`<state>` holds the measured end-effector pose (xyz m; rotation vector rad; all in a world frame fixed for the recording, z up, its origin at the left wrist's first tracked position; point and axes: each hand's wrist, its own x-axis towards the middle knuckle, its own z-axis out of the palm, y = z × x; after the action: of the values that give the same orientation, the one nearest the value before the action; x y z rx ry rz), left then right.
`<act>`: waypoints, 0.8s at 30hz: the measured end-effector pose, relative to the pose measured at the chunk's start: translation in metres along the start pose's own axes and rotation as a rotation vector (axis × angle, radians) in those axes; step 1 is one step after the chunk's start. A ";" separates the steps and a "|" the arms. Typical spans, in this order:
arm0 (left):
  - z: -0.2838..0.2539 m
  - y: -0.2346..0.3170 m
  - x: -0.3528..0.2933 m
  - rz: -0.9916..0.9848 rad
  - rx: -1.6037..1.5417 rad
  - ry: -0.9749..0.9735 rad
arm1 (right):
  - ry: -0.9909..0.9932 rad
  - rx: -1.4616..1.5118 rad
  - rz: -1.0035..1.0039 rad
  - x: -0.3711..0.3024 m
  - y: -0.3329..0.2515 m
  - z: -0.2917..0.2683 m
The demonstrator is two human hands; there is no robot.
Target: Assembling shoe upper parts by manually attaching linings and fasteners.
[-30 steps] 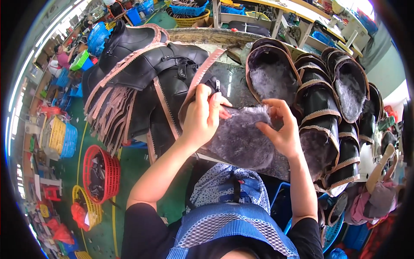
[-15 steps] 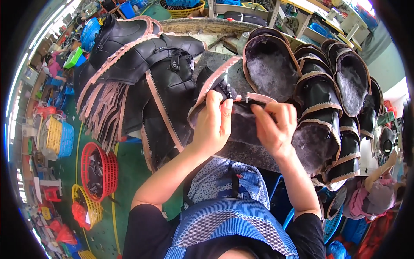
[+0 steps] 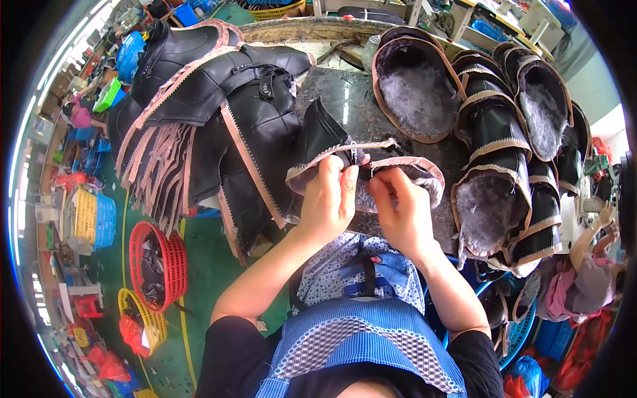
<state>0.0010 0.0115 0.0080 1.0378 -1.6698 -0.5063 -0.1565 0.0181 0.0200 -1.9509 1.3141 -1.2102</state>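
In front of me a black fur-lined shoe upper (image 3: 317, 139) lies on its side on a dark worktop, with a pale pink zigzag-cut edge and a zip on its raised flap. My left hand (image 3: 328, 202) is closed in a pinch on the upper near the zip's lower end. Close to its right, my right hand (image 3: 401, 209) has thumb and forefinger pinched on the upper's edge by the opening. What lies exactly between the fingertips is partly hidden. Grey fur lining (image 3: 430, 188) shows beyond my right fingers.
Black uppers (image 3: 192, 86) are heaped at the left, pink zigzag edges (image 3: 159, 159) hanging down. On the right stand rows of nested fur-lined uppers (image 3: 494, 142), and one upper (image 3: 415, 86) lies behind my hands. Red basket (image 3: 176, 265) and yellow basket (image 3: 156, 325) stand on the floor. A co-worker (image 3: 577, 285) is at far right.
My right hand has moved left, closer to my left hand. The upper's pink edge, which stood up slanting, now lies flatter, and more lining shows at the right.
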 end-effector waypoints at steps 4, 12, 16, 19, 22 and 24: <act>-0.002 0.000 -0.004 0.004 -0.084 -0.058 | 0.003 0.768 0.525 -0.007 -0.009 0.005; -0.021 0.000 -0.016 -0.181 -0.382 -0.070 | -0.284 1.286 0.992 -0.009 -0.023 -0.004; -0.066 0.032 -0.009 -0.465 -0.335 -0.099 | -0.199 1.667 1.007 -0.004 -0.005 -0.008; -0.077 0.043 -0.017 -0.587 -0.328 -0.236 | -0.201 1.507 0.934 0.008 -0.028 -0.002; -0.071 0.040 -0.029 -0.601 -0.477 -0.188 | -0.204 1.398 0.861 0.006 -0.031 0.011; -0.067 0.034 -0.030 -0.554 -0.528 -0.152 | -0.187 1.377 0.834 0.004 -0.035 0.013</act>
<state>0.0520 0.0657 0.0403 1.0661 -1.2470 -1.3359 -0.1280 0.0285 0.0426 -0.4246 0.6500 -0.9619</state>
